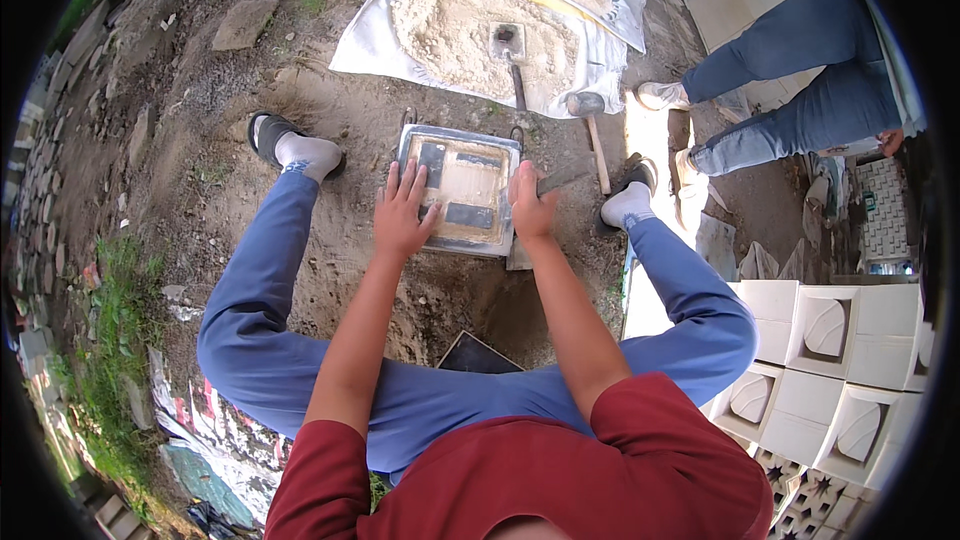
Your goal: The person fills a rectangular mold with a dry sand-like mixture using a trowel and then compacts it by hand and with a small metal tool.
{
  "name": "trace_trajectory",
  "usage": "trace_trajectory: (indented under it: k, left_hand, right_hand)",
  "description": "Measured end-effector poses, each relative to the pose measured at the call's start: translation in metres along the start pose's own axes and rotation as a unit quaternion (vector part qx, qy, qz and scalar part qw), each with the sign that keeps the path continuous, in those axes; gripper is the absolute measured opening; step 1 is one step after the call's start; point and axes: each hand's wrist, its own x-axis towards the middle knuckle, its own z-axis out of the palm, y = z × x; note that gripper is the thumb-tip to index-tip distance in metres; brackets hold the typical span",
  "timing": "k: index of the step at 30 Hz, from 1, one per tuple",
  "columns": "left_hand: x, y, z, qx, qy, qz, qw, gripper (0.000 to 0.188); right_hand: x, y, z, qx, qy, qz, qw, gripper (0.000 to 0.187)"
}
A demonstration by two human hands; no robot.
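Head view, clock directions taken from the shallow rectangular frame (467, 244): it lies on bare soil (352, 215) between the seated person's feet, with pale powder (472, 180) and dark rectangular plates (469, 215) inside its rim. Left hand (403, 212), at 9 o'clock: grip released, fingers spread over the side rim. Right hand (531, 202), at 3 o'clock: grip likewise released, beside the opposite rim; whether it touches cannot be told. At 2 o'clock lies a mallet (597, 135); at 12 to 1 o'clock, a trowel (508, 43) rests on powder heaped on a white sack (362, 48). Handling, as judged: the frame is probably stiff and rather heavy, its dusty rim slightly slippery, its powder loose and easily spilled; best held by both side rims, kept level.
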Motion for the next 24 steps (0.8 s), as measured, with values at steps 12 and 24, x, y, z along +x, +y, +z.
trace_trajectory:
  k: [12, 24]
  left_hand:
    - [-0.003, 0.005, -0.003, 0.009, -0.023, 0.011, 1.000, 0.074]
    - [-0.004, 0.004, -0.010, -0.009, -0.016, 0.009, 1.000, 0.071]
  right_hand:
    - [0.003, 0.039, 0.005, -0.195, 0.156, -0.059, 0.967, 0.043]
    - [-0.011, 0.041, 0.007, -0.245, 0.146, -0.047, 0.957, 0.041]
